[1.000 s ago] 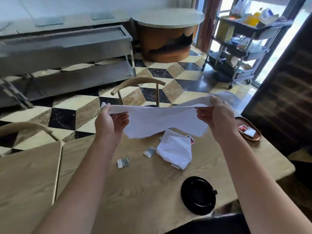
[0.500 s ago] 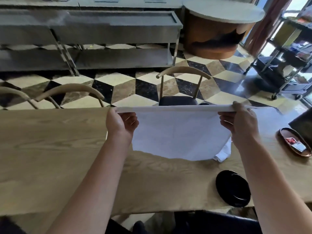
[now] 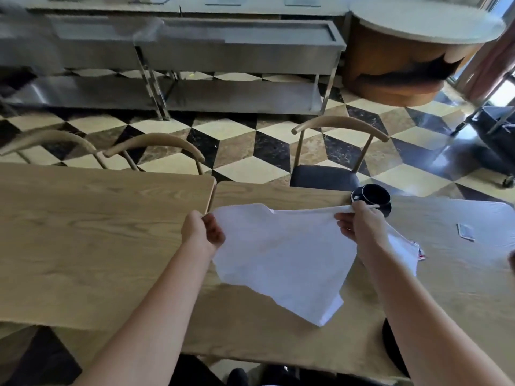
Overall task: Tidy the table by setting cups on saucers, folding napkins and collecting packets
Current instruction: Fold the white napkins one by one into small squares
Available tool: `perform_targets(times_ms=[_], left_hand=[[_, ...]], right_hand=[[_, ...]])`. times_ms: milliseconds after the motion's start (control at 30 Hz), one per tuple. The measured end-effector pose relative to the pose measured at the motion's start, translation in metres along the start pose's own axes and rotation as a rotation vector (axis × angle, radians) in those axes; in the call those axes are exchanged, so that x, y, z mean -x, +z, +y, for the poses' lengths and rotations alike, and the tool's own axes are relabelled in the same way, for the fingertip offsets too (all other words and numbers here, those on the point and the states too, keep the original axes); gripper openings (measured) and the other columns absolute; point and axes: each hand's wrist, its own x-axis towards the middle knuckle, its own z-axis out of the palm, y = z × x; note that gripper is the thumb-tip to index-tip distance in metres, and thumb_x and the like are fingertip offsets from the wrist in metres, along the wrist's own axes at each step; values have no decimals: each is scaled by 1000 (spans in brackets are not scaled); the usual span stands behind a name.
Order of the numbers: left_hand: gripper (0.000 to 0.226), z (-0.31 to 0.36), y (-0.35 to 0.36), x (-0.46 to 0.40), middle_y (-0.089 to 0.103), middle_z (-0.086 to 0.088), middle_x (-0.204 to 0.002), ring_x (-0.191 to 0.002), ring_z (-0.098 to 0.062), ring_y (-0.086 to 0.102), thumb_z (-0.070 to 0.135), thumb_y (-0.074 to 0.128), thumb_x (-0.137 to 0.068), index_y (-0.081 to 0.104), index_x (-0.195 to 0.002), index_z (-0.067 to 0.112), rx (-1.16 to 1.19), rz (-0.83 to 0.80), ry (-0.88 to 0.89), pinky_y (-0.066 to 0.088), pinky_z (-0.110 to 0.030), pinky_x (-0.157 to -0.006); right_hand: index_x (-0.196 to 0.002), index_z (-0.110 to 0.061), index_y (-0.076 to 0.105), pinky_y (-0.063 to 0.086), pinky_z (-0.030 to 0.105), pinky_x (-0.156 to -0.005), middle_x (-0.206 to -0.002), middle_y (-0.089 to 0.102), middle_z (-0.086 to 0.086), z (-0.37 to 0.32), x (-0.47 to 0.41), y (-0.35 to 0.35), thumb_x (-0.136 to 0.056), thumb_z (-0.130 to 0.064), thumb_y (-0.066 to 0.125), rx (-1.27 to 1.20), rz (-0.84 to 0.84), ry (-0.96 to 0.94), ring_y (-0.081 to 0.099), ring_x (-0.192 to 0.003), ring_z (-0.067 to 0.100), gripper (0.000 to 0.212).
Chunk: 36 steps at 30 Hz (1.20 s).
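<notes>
- Napkin (image 3: 281, 257): a white cloth held up over the near middle of the wooden table (image 3: 97, 232), its top edge stretched between both hands and its lower corner hanging to a point just above the tabletop.
- No brand, label or writing can be read anywhere; the small packet (image 3: 466, 232) lying on the table to the right is too blurred to make out any print.
- Left hand (image 3: 203, 232) pinches the napkin's top left corner between thumb and curled fingers.
- Right hand (image 3: 359, 224) pinches the top right corner the same way, knuckles toward the camera.
- Behind the right hand, near the far table edge, a black cup (image 3: 372, 194) sits on a black saucer (image 3: 386, 208).
- Another white napkin (image 3: 404, 246) lies crumpled under the right forearm, a bit of red-printed packet showing at its right edge.
- A seam between two tabletops runs just beyond the left hand; the left slab lies bare wood.
- Chairs (image 3: 337, 151) stand along the far edge, with checkered floor beyond.
- A dark round object peeks out at the near edge beneath the right forearm.
</notes>
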Motion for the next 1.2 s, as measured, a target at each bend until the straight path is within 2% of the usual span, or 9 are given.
perform_targets(times_ms=[100,267,433,500,633,767,933,1067,1200], left_hand=[[34,11,16,-2,35,1,-43,-37,-18,29,20,38,-76,42,-42,18,81,-22,122,25,-19,-44],[19,31,45,3,63,0,-59,-55,-17,60,24,49,-76,62,-68,12,31,-123,339,48,-22,-49],[40,77,79,2,75,-2,-103,-96,-24,67,29,46,-95,73,-112,5,-102,-334,397,56,-41,-89],[40,97,95,5,75,-1,-111,-99,-24,63,30,46,-96,74,-114,7,-106,-369,448,55,-43,-94],[38,133,116,8,69,-3,-78,-80,-25,61,26,44,-96,73,-76,13,41,-535,494,56,-37,-73],[29,131,109,-7,69,-10,-94,-99,-32,67,27,44,-96,64,-99,6,107,-501,511,54,-45,-88],[28,71,63,-37,68,-12,-92,-95,-36,68,22,44,-93,67,-84,9,162,-427,296,53,-45,-91],[37,-11,15,-64,61,-4,-55,-53,-22,61,20,38,-94,64,-69,16,72,-245,82,48,-27,-54],[16,-77,-43,-83,65,-11,-72,-53,-18,63,27,54,-98,59,-91,14,-334,-41,-96,45,-21,-43]], right_hand=[[-81,-6,61,50,16,-42,-55,72,1,-8,-12,1,-97,-21,41,16,21,-42,59,-41,5,30],[-85,-11,63,55,21,-49,-67,76,7,-36,-27,-3,-92,-28,47,-85,-39,-155,68,-53,8,24],[-98,-16,61,62,32,-72,-96,72,7,-91,-53,9,-103,-30,53,-247,-180,-216,76,-88,20,17],[-103,-19,60,62,35,-81,-108,69,6,-113,-64,16,-104,-29,52,-290,-196,-244,74,-100,22,13],[-103,-19,60,63,39,-82,-113,68,8,-142,-75,23,-104,-26,52,-384,-188,-263,74,-103,24,11],[-104,-19,61,63,37,-79,-111,68,8,-127,-75,22,-104,-26,51,-408,-202,-251,76,-98,23,12],[-121,-6,59,61,31,-64,-107,71,15,-50,-71,9,-103,-26,52,-328,-220,-35,78,-84,22,28],[-130,-7,55,61,35,-66,-96,72,13,44,-59,-5,-103,-23,50,-261,-162,225,75,-80,24,32],[-121,-11,60,60,38,-74,-98,75,11,117,-45,-26,-95,-13,56,-192,-129,467,72,-88,26,27]])
